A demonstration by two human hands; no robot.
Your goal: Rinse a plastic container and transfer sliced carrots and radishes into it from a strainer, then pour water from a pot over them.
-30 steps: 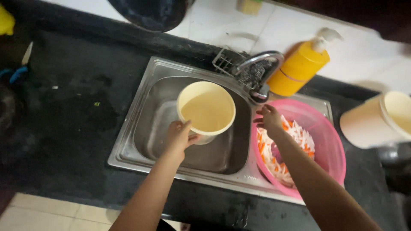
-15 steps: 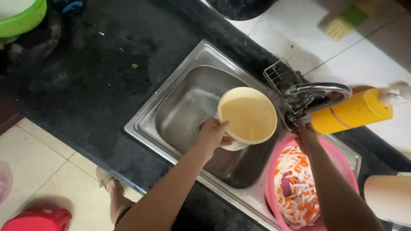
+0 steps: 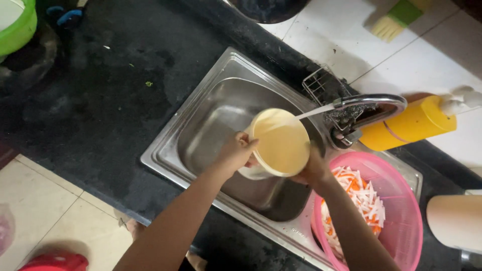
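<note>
Both hands hold a cream tub (image 3: pixel 280 143) over the steel sink (image 3: pixel 201 130). The left hand (image 3: pixel 236 153) grasps its near-left rim, fingers (image 3: pixel 249 144) curled over the edge; the right hand (image 3: pixel 312 170) grips the right side, its fingers hidden behind the wall. The tub is round, pale yellow, tilted toward the camera. A thin stream of water (image 3: pixel 314 111) runs from the tap (image 3: pixel 369 103) into it. Just right sits a pink basin (image 3: pixel 401 200); beyond, a yellow bottle (image 3: pixel 409 123) lies on the bench (image 3: pixel 90 90).

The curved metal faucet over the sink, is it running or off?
Running: a thin stream leaves the curved metal faucet and lands in the cream plastic container held by both hands.
</note>
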